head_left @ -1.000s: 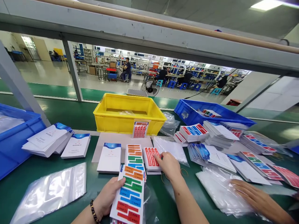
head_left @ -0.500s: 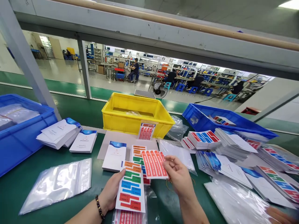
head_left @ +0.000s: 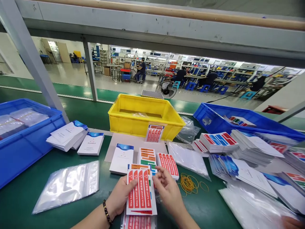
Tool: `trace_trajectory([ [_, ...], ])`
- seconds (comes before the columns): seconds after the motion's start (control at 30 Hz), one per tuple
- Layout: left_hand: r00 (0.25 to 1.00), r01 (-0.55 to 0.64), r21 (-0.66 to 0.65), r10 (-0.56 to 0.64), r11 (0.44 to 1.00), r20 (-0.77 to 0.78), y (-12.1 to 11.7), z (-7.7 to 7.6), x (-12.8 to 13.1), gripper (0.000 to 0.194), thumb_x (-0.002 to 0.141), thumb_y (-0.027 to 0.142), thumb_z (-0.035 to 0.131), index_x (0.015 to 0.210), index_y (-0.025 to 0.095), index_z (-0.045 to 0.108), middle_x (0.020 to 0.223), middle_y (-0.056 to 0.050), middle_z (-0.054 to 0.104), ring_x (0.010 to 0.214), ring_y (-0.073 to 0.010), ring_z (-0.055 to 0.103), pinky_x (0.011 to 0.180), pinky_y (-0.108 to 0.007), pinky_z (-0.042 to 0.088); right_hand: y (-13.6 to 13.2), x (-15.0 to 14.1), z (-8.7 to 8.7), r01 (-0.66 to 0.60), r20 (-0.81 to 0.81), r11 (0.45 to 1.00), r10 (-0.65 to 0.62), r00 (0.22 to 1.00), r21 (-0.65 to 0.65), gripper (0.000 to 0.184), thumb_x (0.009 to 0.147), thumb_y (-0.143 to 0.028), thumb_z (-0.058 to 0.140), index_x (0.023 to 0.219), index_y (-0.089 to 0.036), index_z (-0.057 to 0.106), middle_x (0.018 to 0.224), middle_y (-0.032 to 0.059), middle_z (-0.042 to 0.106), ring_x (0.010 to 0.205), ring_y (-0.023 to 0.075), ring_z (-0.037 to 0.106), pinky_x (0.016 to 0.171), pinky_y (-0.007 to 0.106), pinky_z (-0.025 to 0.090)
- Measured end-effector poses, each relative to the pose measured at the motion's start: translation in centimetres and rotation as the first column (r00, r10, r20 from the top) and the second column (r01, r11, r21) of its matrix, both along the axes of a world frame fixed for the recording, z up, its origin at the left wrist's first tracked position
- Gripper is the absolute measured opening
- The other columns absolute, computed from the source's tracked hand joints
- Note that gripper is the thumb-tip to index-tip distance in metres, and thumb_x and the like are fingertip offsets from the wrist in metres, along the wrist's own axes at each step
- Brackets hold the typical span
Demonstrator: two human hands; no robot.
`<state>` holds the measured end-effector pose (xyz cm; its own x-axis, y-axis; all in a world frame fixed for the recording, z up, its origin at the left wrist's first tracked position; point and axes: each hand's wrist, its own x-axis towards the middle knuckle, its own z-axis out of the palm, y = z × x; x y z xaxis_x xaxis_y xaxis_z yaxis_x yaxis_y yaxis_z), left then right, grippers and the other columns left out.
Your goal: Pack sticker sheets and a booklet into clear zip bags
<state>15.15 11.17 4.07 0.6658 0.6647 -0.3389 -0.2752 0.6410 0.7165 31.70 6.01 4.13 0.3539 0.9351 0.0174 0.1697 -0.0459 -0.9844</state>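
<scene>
Head view: red label sheet (head_left: 140, 192), flat paper, straight-edged, atop multicoloured sheet (head_left: 140, 166), low at front. Left hand (head_left: 119, 197): thumb and fingers clamped on both. Right hand (head_left: 166, 187): fingers bent at right edge; grip, cannot tell. Smooth green bench top (head_left: 105, 178) spans left hand to clear bags (head_left: 69, 184), glossy film. Rubber bands (head_left: 189, 184): thin loops, right. Yellow bin (head_left: 131, 122): rigid plastic, beyond.

Red label sheet (head_left: 139, 190) atop multicoloured sheet (head_left: 141, 166)
</scene>
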Motion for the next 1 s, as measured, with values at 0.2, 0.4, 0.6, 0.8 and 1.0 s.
trace_trajectory([
  [0.2,0.989,0.129,0.125,-0.118,0.984,-0.086,-0.1,0.0,0.0,0.036,0.068,0.039,0.069,0.092,0.011,0.064,0.079,-0.011,0.071,0.07,-0.021,0.065,0.07,-0.033,0.048,0.2,-1.1,0.5,-0.288,-0.304,0.956,0.289,0.908,0.049,0.028,0.079,-0.038,0.06,0.101,-0.022,0.057,0.095,0.0064,0.067,0.088,0.0224,0.063,0.077,0.036,0.05],
  [0.4,0.889,0.379,0.479,-0.169,0.792,-0.425,0.5,0.6,-0.8,0.015,0.072,0.026,0.06,0.079,0.015,0.067,0.062,-0.001,0.06,0.058,-0.0147,0.053,0.057,-0.024,0.039,1.0,1.4,0.9,0.11,-0.511,0.99,-0.049,0.858,0.089,0.042,0.068,-0.037,0.072,0.104,-0.022,0.058,0.085,0.0043,0.072,0.078,0.0237,0.068,0.068,0.036,0.054],
  [0.6,0.836,0.519,0.724,-0.092,0.454,-0.541,0.8,1.1,-1.2,0.016,0.07,0.01,0.053,0.064,0.019,0.065,0.069,0.0,0.056,0.07,-0.015,0.051,0.069,-0.025,0.038,1.4,1.5,0.6,0.263,-0.584,0.958,-0.152,0.798,0.11,0.04,0.065,-0.034,0.076,0.099,-0.02,0.06,0.082,0.0036,0.073,0.075,0.023,0.069,0.065,0.034,0.056],
  [0.8,0.891,0.398,0.733,-0.042,0.552,-0.452,1.4,0.7,-1.6,0.018,0.079,0.022,0.05,0.075,0.018,0.067,0.086,-0.004,0.051,0.083,-0.0175,0.051,0.078,-0.029,0.041,1.1,1.3,0.7,0.142,-0.566,0.986,-0.071,0.821,0.082,0.036,0.063,-0.032,0.078,0.092,-0.019,0.062,0.079,0.0033,0.074,0.073,0.0234,0.069,0.069,0.037,0.055],
  [1.0,0.892,0.365,0.73,0.008,0.578,-0.452,1.2,0.5,-1.5,0.016,0.077,0.026,0.052,0.07,0.018,0.065,0.083,-0.001,0.039,0.083,-0.0172,0.047,0.08,-0.03,0.04,1.0,1.6,0.7,0.013,-0.517,0.997,0.031,0.856,0.081,0.034,0.067,-0.033,0.075,0.094,-0.019,0.061,0.081,0.0039,0.073,0.075,0.0233,0.068,0.072,0.039,0.053],
])
